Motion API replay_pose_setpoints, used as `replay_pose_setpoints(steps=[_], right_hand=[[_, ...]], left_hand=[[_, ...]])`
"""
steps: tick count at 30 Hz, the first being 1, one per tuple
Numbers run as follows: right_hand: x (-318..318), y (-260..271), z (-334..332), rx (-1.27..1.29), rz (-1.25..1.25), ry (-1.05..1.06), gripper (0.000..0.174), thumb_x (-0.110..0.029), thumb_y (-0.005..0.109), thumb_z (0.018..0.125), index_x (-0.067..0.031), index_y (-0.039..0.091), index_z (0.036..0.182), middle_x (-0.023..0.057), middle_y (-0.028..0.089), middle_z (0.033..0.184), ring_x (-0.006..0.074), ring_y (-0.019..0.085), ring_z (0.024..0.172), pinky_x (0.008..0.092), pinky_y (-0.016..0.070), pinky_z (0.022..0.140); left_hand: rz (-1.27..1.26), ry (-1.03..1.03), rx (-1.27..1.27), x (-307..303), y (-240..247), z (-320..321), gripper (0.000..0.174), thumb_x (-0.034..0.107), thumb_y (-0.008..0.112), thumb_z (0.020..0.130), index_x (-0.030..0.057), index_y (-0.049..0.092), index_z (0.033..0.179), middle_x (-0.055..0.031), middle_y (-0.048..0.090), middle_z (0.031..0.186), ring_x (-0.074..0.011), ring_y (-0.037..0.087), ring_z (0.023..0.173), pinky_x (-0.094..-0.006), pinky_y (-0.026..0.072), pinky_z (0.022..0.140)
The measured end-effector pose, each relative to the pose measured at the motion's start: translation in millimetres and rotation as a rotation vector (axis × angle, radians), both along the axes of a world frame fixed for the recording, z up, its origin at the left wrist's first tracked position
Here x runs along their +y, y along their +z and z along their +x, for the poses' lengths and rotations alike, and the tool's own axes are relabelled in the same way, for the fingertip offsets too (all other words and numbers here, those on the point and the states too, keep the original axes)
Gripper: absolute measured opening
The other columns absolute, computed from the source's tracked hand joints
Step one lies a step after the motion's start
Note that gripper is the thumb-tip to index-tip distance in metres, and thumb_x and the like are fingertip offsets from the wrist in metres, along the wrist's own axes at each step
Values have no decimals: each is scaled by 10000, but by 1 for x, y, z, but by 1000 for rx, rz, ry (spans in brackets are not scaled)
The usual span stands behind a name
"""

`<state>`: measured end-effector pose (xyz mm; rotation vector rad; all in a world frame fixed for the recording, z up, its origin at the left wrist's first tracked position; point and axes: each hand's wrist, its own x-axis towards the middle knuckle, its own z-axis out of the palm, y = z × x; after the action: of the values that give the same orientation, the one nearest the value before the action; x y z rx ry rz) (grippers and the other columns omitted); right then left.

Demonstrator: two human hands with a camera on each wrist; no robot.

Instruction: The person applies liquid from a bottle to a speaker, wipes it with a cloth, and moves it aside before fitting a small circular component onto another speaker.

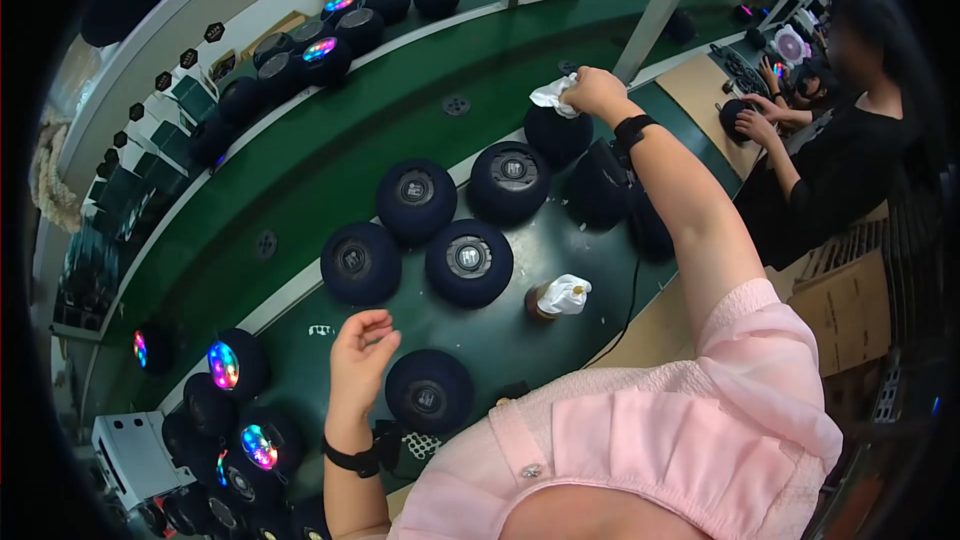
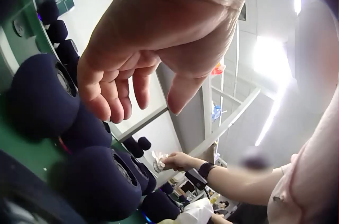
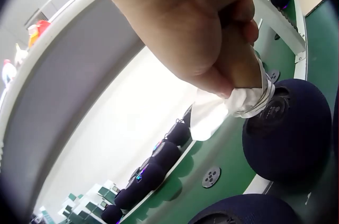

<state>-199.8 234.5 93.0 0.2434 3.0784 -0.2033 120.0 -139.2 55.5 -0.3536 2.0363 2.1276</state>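
Observation:
My right hand (image 1: 597, 97) pinches a crumpled white cloth (image 1: 550, 97) over the top of a dark blue, fabric-covered round speaker (image 1: 558, 138) at the far side of the workbench. In the right wrist view the cloth (image 3: 246, 102) is wrapped round the fingertips, right at the dark recessed top of the speaker (image 3: 296, 139). My left hand (image 1: 360, 360) hovers with loosely curled fingers and holds nothing. Close beside it sits another speaker (image 1: 430, 395). Several more speakers, among them one with a shiny round plate (image 1: 468, 260), stand between the two hands.
A small brown bottle (image 1: 540, 306) topped with white cloth stands mid-bench. A black cable (image 1: 632, 305) runs near the right edge. Beyond a metal rail lies a green conveyor (image 1: 400, 100). Lit speakers (image 1: 225, 365) cluster at the left. Another person (image 1: 830, 160) works at the right.

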Motion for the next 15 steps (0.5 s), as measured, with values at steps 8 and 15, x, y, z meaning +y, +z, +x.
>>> replay_pose_setpoints(steps=[8, 15], right_hand=[[-1, -19, -20, -104, 94, 43, 472, -232, 627, 664, -69, 614, 1106, 154, 618, 1098, 292, 591, 1033, 360, 473, 871], [-5, -14, -33, -206, 265, 86, 471, -303, 733, 617, -32, 657, 994, 149, 656, 974, 295, 629, 932, 354, 504, 797]], left_hand=[[-4, 228, -77, -16, -18, 17, 242, 64, 589, 834, 18, 544, 1067, -49, 600, 981, -111, 566, 879, -236, 441, 736], [19, 277, -119, -15, -22, 19, 239, 32, 599, 833, -3, 540, 1062, -69, 590, 992, -94, 551, 868, -214, 448, 772]])
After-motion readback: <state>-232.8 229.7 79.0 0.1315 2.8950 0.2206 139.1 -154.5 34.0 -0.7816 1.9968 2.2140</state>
